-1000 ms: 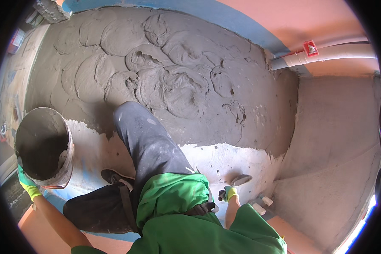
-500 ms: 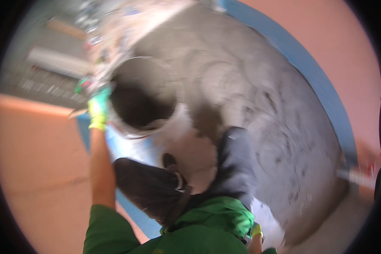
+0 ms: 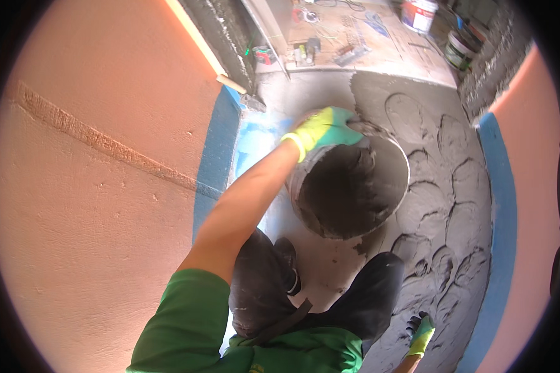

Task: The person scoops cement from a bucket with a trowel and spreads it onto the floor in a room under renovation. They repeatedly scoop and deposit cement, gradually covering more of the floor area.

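One set of fingers, on your left hand (image 3: 331,128), curled over far rim of bucket (image 3: 393,163), gripping it. Right hand (image 3: 424,332) low by your right knee (image 3: 384,268), over spread mortar (image 3: 432,208); dark shape at its fingers too small to read, can't tell how open or if holding anything. Bucket ahead of your knees, beside mortar, mouth facing you. Orange-and-blue wall (image 3: 106,161) left; second pail (image 3: 419,15) beyond.

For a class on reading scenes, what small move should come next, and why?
Probably tip the bucket slightly toward the pale floor on its near side: the left hand grips its far side, grey mortar lies inside, and that floor looks uncoated.
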{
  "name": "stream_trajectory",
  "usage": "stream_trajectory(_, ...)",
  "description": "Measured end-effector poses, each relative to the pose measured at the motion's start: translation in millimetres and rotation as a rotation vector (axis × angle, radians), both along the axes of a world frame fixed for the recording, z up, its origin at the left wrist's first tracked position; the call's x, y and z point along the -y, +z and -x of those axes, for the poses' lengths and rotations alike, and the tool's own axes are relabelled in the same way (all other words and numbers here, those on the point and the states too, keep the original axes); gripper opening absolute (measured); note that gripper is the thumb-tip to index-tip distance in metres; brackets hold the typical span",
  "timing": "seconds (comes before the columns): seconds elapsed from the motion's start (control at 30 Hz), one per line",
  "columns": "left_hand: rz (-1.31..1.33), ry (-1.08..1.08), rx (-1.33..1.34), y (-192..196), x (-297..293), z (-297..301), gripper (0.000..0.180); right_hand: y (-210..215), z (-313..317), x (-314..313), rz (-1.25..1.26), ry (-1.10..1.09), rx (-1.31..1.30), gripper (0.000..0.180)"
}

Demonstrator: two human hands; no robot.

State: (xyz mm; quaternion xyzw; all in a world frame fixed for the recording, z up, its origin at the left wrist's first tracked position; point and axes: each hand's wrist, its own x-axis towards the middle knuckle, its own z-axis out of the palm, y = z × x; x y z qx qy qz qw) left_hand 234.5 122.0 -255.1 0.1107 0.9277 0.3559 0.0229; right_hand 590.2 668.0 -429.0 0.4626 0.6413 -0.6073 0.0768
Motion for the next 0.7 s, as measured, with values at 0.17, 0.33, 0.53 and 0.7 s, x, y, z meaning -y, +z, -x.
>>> stream_trajectory(0.17, 0.049, -0.034, 0.101, 24.2, 16.1, 43.4, 0.047, 50.1, 80.4, 47.3, -0.099, 0.058, -0.122, 0.037)
stream_trajectory(0.33, 0.238, -0.051, 0.174, 30.5, 60.5, 114.3, 0.048, 65.0, 131.3, 108.1, -0.2, 0.164, -0.195, 0.038)
stream_trajectory(0.53, 0.313, -0.175, -0.123, -14.5, 157.1, 204.4, 0.034, 93.9, 146.4, 180.3, -0.222, 0.041, -0.181, 0.032)
stream_trajectory(0.7, -0.058, -0.139, -0.3, -54.6, 259.8, 215.0, 0.031, 131.2, 117.9, 218.4, -0.346, 0.136, -0.207, 0.037)
